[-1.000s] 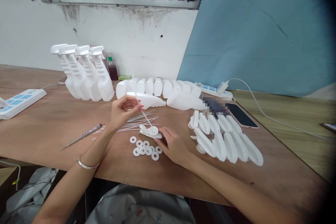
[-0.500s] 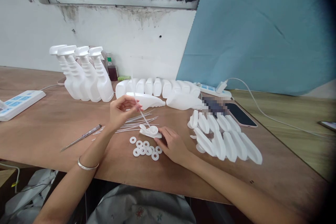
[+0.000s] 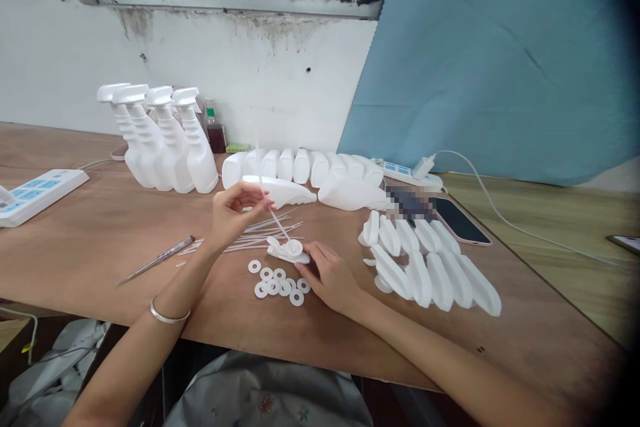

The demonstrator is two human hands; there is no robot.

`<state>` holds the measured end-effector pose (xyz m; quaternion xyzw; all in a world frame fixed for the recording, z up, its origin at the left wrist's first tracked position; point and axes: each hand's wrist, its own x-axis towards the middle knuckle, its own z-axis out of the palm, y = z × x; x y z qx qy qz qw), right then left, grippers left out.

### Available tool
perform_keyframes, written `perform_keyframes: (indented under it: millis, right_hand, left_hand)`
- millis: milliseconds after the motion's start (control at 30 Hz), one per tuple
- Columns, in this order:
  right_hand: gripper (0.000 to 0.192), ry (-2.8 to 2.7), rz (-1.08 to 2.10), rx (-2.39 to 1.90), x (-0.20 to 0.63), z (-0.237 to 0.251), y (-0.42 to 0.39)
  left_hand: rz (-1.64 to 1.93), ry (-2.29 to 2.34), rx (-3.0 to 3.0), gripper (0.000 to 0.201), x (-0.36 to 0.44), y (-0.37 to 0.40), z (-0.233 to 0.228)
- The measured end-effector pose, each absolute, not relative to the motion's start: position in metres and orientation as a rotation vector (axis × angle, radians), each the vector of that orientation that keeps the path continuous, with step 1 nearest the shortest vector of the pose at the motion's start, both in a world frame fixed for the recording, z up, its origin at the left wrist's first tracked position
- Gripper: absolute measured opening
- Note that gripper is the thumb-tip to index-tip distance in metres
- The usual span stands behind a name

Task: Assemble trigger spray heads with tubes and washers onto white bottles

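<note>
Between the fingertips of my left hand [image 3: 243, 209] is a thin white plastic tube [image 3: 279, 223], slanting down. Its lower end meets the round collar of a white spray-bottle trigger head [image 3: 289, 250], which lies on the table. Fingers and thumb of my right hand [image 3: 330, 277] grip the right side of that head. Just in front of it several white ring washers [image 3: 273, 285] lie in a loose cluster. Behind my left wrist more loose white tubes [image 3: 255, 235] are spread on the tabletop.
Four assembled spray bottles [image 3: 197, 147] stand at the back left. White bottles [image 3: 350, 188] lie along the wall. Rows of trigger heads [image 3: 420, 273] and a phone [image 3: 463, 220] are on the right. A screwdriver [image 3: 156, 260] lies left, near a power strip [image 3: 43, 197].
The view has shifted slightly. Both hands keep the same hold, with the tube end still at the collar of the trigger head.
</note>
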<state>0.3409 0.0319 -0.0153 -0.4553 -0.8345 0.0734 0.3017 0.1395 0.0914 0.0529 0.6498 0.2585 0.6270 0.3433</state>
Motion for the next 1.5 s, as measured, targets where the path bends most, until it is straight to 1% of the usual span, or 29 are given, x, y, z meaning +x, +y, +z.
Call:
perform_keyframes:
  millis: [1100,1333,1500]
  right_hand:
    - [0.015,-2.22,0.163,-1.205,0.3401,-0.013,0.0314]
    - [0.016,-2.22,0.171,-1.21,0.3401,-0.014,0.0316]
    - [0.015,-2.213,0.154,-1.198,0.34,-0.0133,0.0313]
  left_hand:
    - [1.649,0.715,1.675,0.02,0.141,0.0893,0.053]
    - [1.651,0.662,1.689,0.016,0.1408,0.0886,0.0546]
    - [1.635,0.676,1.662,0.019,0.1422,0.0868,0.0548]
